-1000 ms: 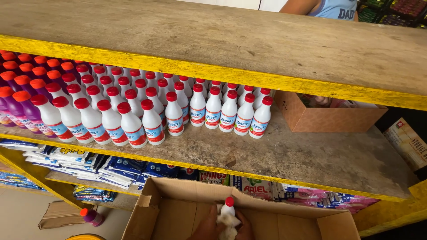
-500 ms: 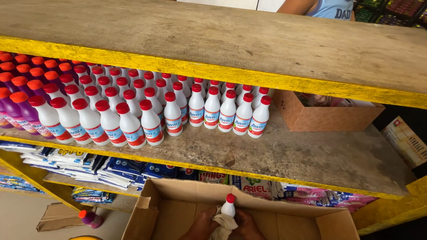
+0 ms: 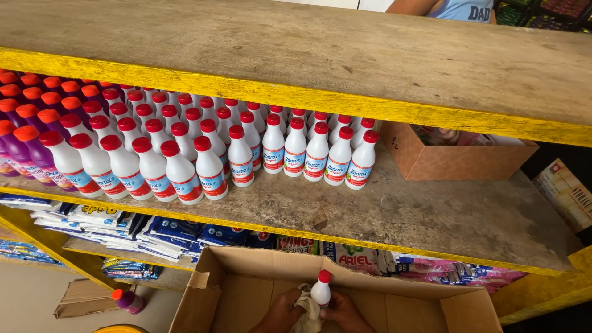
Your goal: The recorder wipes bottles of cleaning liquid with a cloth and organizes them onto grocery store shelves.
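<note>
White plastic with a red screw cap: this is the small bottle (image 3: 320, 290) that I hold upright at the bottom of the view, inside an open brown cardboard box (image 3: 425, 302). Both my hands come up from the lower edge, with the wrists low in the box. My right hand (image 3: 345, 311) is closed around the lower body of the bottle. My left hand (image 3: 280, 311) is closed on a crumpled pale cloth (image 3: 306, 308), and the cloth is pressed against the side of the bottle.

Just above the box runs a rough wooden shelf (image 3: 431, 213) with a yellow painted front edge. On it stand many bottles of the same kind (image 3: 185, 160) in tight rows, and to the far left some purple bottles (image 3: 31, 145) with red caps. To the right sits a second cardboard box (image 3: 456, 157). Under the shelf lie flat soft packets (image 3: 166, 231), blue and white.
</note>
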